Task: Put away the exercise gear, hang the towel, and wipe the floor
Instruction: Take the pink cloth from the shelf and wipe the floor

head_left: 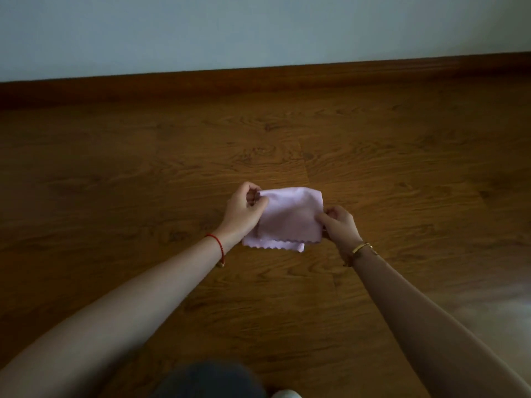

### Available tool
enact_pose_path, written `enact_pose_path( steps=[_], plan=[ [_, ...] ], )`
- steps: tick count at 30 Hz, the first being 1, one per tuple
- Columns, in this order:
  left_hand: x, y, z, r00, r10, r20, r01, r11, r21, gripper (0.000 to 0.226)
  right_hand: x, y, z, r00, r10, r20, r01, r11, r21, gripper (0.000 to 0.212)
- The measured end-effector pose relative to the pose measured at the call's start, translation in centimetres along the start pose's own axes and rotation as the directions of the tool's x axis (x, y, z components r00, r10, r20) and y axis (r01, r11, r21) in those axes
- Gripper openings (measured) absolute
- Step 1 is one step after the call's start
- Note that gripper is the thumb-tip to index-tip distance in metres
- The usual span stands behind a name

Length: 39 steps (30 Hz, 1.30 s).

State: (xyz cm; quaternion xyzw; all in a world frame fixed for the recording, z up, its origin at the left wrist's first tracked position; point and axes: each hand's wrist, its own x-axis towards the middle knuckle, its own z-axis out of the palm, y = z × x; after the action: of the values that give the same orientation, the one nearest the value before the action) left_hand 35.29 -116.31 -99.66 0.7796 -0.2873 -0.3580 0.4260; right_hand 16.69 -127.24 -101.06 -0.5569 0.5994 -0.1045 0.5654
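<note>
Showed, at the very bottom edge, a rounded mass of dark blue-grey fabric [209,380] with a small pale shape [286,394] just beside it, too cropped to identify. Stretched the left forearm [129,305] and the right forearm [425,311], both bare, forward from the lower corners, converging toward the middle. Wore a red string bracelet [217,248] on the left wrist and a gold bangle [360,247] on the right. Pinched the cloth [290,216] with the left hand [244,208] at its far left corner, thumb and curled fingers closed on the fabric. Gripped its right edge with the right hand [340,222], fingers likewise curled round the material. Held it spread between the two hands: pale lilac-pink, folded over on itself, zigzag-cut along the near side, one layer peeking out below the other. Kept it low over the wooden floor [143,168], about mid-frame; could not tell whether the near edge touched the boards. Took in brown, grained planks all around, with a hazy bright patch [488,317] at the right. Ended farther off at a dark wooden skirting board [258,81], topped by a plain pale wall [258,30].
</note>
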Motion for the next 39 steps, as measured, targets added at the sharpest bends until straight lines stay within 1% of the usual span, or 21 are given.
enact_pose_path(
  steps=[2,3,5,8,10,11,12,14,17,18,19,22,25,28,31,33,34,36,38,39],
  plan=[
    [-0.9,2.9,-2.6,0.997,-0.031,-0.077,0.022,0.994,-0.108,0.014,-1.5,-3.4,0.7,0.998,0.040,0.045,-0.044,0.995,0.088,0.025],
    [-1.6,4.4,-3.9,0.993,-0.054,-0.103,0.038,0.988,-0.152,0.016,-2.5,-5.2,0.9,0.997,0.050,0.061,-0.056,0.993,0.099,0.027],
    [-3.4,7.7,-6.8,0.985,-0.102,-0.143,0.070,0.974,-0.214,0.021,-5.3,-8.8,1.1,0.995,0.042,0.094,-0.050,0.995,0.083,0.025],
    [-6.9,13.8,-11.6,0.972,-0.129,-0.195,0.069,0.956,-0.286,0.022,-10.3,-14.9,0.6,0.991,0.021,0.133,-0.033,0.996,0.087,0.019],
    [-9.4,18.5,-14.9,0.967,-0.119,-0.225,0.047,0.953,-0.300,0.024,-14.0,-19.3,-0.1,0.982,0.025,0.189,-0.048,0.992,0.116,0.044],
    [-10.9,21.3,-16.9,0.965,-0.106,-0.240,0.029,0.952,-0.304,0.023,-16.1,-21.9,-0.7,0.970,0.017,0.242,-0.049,0.991,0.127,0.054],
    [-12.3,23.8,-18.6,0.964,-0.094,-0.247,0.015,0.952,-0.306,0.023,-18.0,-24.0,-1.2,0.954,0.002,0.300,-0.044,0.990,0.132,0.060],
    [-14.9,28.8,-22.3,0.965,-0.082,-0.250,-0.003,0.947,-0.321,0.023,-21.8,-28.8,-2.1,0.914,-0.041,0.403,-0.011,0.992,0.128,0.055],
    [-19.3,36.1,-28.3,0.961,-0.098,-0.260,-0.006,0.928,-0.372,0.026,-28.5,-36.8,-3.5,0.878,-0.085,0.471,0.060,0.996,0.069,0.023],
    [-20.8,38.3,-30.3,0.956,-0.113,-0.270,-0.002,0.919,-0.393,0.027,-30.6,-39.4,-3.9,0.871,-0.096,0.482,0.081,0.995,0.053,0.017],
    [-22.3,40.3,-32.2,0.950,-0.129,-0.285,0.002,0.914,-0.406,0.027,-32.8,-41.9,-4.3,0.866,-0.107,0.489,0.103,0.994,0.035,0.018],
    [-27.0,45.1,-38.1,0.920,-0.212,-0.329,0.044,0.892,-0.450,0.027,-39.0,-49.0,-4.9,0.836,-0.145,0.529,0.170,0.985,0.002,0.030],
    [-32.2,48.1,-43.1,0.864,-0.315,-0.393,0.054,0.833,-0.551,0.030,-44.9,-54.9,-4.2,0.764,-0.150,0.627,0.208,0.978,-0.019,0.036],
    [-38.2,49.6,-47.1,0.799,-0.399,-0.450,0.019,0.765,-0.644,0.033,-51.0,-58.9,-1.9,0.692,-0.084,0.717,0.148,0.989,-0.027,0.037],
    [-44.3,49.5,-50.7,0.734,-0.466,-0.494,-0.068,0.673,-0.737,0.035,-57.1,-61.2,1.4,0.611,-0.069,0.788,0.160,0.986,-0.038,0.026],
    [-48.5,48.8,-52.7,0.683,-0.531,-0.501,-0.097,0.614,-0.783,0.036,-60.9,-62.1,3.9,0.540,-0.078,0.838,0.201,0.979,-0.039,0.016],
    [-50.5,48.2,-53.5,0.658,-0.563,-0.500,-0.105,0.589,-0.801,0.036,-62.6,-62.3,5.2,0.505,-0.077,0.860,0.215,0.976,-0.039,0.015],
    [-54.6,47.2,-54.9,0.613,-0.614,-0.497,-0.128,0.544,-0.830,0.035,-66.1,-62.5,8.1,0.440,-0.051,0.897,0.259,0.963,-0.072,0.029],
    [-59.1,45.9,-56.2,0.548,-0.655,-0.520,-0.146,0.537,-0.831,0.029,-70.3,-62.2,11.7,0.367,-0.011,0.930,0.342,0.931,-0.124,0.043],
    [-60.7,44.9,-56.7,0.517,-0.671,-0.531,-0.181,0.521,-0.834,0.025,-71.9,-62.0,13.4,0.345,0.001,0.938,0.382,0.913,-0.142,0.045]
  ],
)
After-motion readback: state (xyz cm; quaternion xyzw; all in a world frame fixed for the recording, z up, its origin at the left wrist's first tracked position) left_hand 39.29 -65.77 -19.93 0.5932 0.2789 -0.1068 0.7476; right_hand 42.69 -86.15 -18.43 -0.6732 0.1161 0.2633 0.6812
